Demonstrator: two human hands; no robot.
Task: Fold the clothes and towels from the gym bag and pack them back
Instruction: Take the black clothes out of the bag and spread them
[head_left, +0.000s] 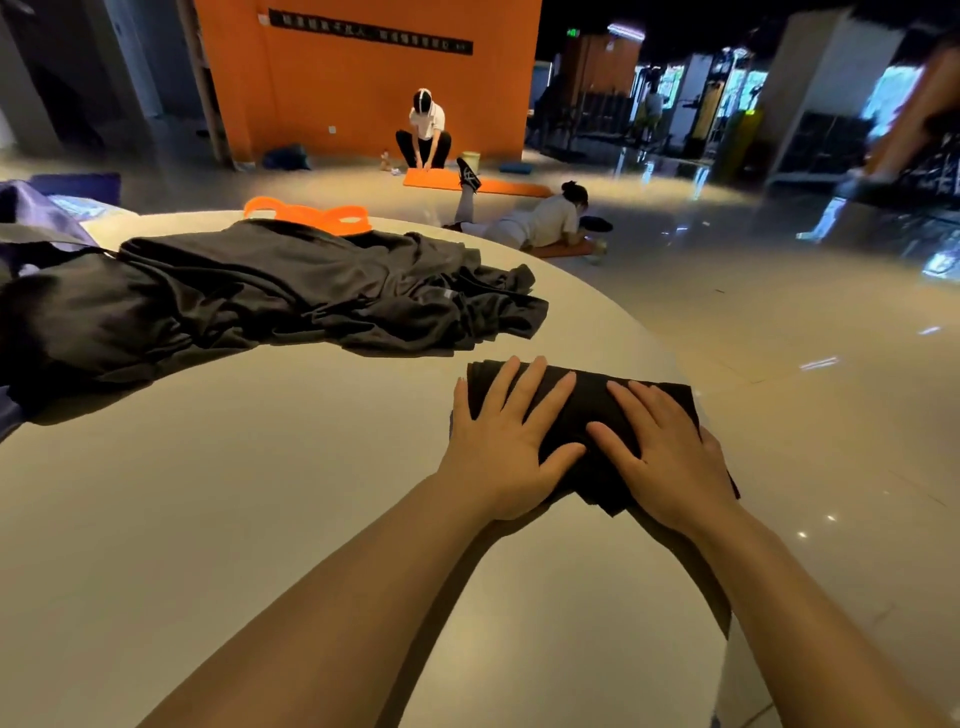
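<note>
Both the left hand (501, 447) and the right hand (662, 457) lie flat, fingers spread, pressing on a folded black cloth (587, 400) near the table (260, 519) edge. Unfolded black clothes (291, 296) lie heaped well apart, beside a purple bag (31, 218) whose contents are hidden.

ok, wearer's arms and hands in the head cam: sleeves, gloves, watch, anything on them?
Nothing worn that shows. The left hand and right hand are bare, with no gloves, rings or watch visible, and both forearms are bare down to the frame's bottom edge, so no sleeves appear. Nails on the fingers look short and unpainted.
</note>
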